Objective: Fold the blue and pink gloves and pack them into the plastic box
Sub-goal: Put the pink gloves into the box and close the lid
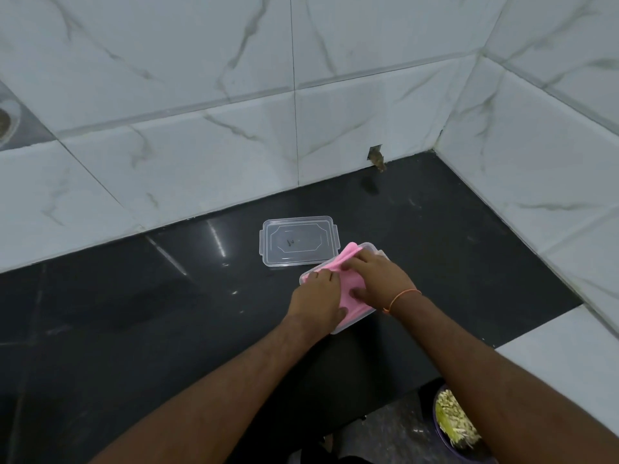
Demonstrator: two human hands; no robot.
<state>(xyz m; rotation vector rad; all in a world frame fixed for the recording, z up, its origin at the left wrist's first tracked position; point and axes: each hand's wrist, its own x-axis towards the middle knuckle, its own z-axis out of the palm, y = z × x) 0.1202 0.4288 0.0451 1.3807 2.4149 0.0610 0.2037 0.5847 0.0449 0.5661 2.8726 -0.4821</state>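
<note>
The packing step looks to be in hand: both hands press the folded pink glove (348, 286) down into the clear plastic box (351, 324), which sits on the black counter (134, 313). The left hand (318, 301) lies flat on the glove's near side, its grip spread wide and holding nothing, while the right hand (378, 279) pins the far side with fingers flattened, also closed on nothing. One pink corner sticks up past the box's far rim. The blue glove is not visible; it may lie beneath the pink one, but I cannot tell. Next, that corner probably needs tucking in. The lid (298, 241) lies just behind the box, within easy reach, and nothing blocks the way. A bowl of food (459, 426) sits low at the right, well apart.
</note>
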